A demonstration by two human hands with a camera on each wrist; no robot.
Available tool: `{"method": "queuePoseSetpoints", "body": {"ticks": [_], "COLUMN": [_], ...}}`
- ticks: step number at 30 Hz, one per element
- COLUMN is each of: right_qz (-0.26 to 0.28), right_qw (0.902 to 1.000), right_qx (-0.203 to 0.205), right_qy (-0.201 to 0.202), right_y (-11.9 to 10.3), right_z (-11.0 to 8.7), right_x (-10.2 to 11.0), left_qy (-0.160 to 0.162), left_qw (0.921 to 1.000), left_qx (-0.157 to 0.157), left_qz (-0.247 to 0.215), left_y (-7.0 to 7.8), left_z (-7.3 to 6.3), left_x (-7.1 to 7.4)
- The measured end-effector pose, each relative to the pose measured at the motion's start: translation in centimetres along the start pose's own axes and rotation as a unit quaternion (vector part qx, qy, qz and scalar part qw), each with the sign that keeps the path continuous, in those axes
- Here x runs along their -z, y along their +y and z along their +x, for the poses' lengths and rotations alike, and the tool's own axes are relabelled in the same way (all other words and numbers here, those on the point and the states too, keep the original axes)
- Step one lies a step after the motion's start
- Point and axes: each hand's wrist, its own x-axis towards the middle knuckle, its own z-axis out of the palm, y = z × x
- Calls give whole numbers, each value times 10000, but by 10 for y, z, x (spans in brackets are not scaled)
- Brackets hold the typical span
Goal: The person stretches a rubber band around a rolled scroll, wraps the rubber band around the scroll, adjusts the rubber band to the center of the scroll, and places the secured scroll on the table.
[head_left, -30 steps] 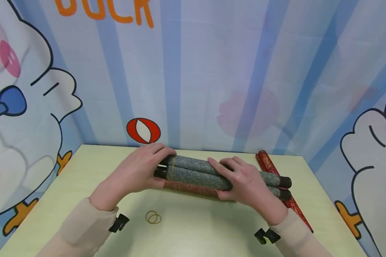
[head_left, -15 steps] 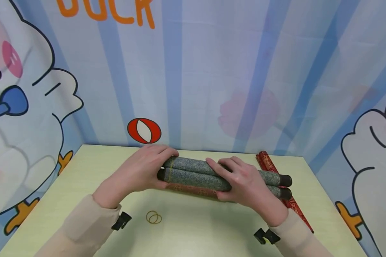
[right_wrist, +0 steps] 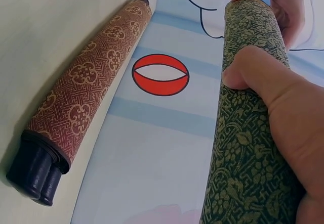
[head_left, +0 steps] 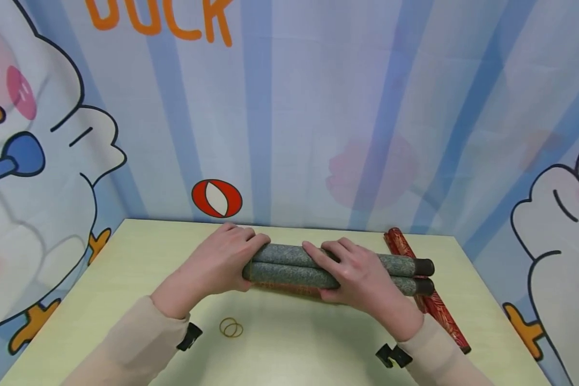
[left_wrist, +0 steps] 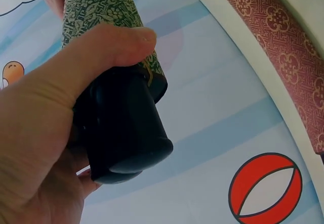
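A green-grey patterned scroll (head_left: 289, 265), rolled from both sides into two parallel rolls with dark end knobs, is held above the table by both hands. My left hand (head_left: 222, 260) grips its left end; the thumb presses on the cloth just above the black knobs (left_wrist: 126, 123) in the left wrist view. A thin yellow rubber band (left_wrist: 148, 71) circles the scroll beside that thumb, mostly hidden. Farther right, my right hand (head_left: 362, 276) grips the scroll past its middle, thumb on the near side. Beneath it, a brownish-red patterned scroll (right_wrist: 81, 77) lies on the table.
Two loose yellow rubber bands (head_left: 231, 327) overlap on the pale table (head_left: 280, 348), in front of the scrolls. At the right, a bright red patterned scroll (head_left: 439, 311) lies slanted. A blue striped backdrop (head_left: 294, 134) with duck drawings stands behind the table.
My left hand has shifted slightly right and down and covers more of the green scroll's left end and its band. The scroll has lowered and levelled a little; my right hand stays around it.
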Motion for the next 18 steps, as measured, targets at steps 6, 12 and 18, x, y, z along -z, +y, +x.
{"method": "queuePoseSetpoints", "body": {"ticks": [6, 12, 18], "right_qz": [-69, -73, -149], "right_qw": [10000, 9999, 9998], "right_qx": [-26, -48, -53], "right_qy": [-63, -119, -102], "right_y": [-2, -6, -7], "right_z": [0, 2, 2], "right_x": [0, -3, -6], "left_qy": [-276, -649, -793], "left_qw": [9984, 9918, 9916], "left_qx": [103, 313, 365], "left_qz": [-481, -1056, -950], "left_y": [1, 4, 6], "left_z": [7, 12, 16], "left_x": [-4, -4, -4]}}
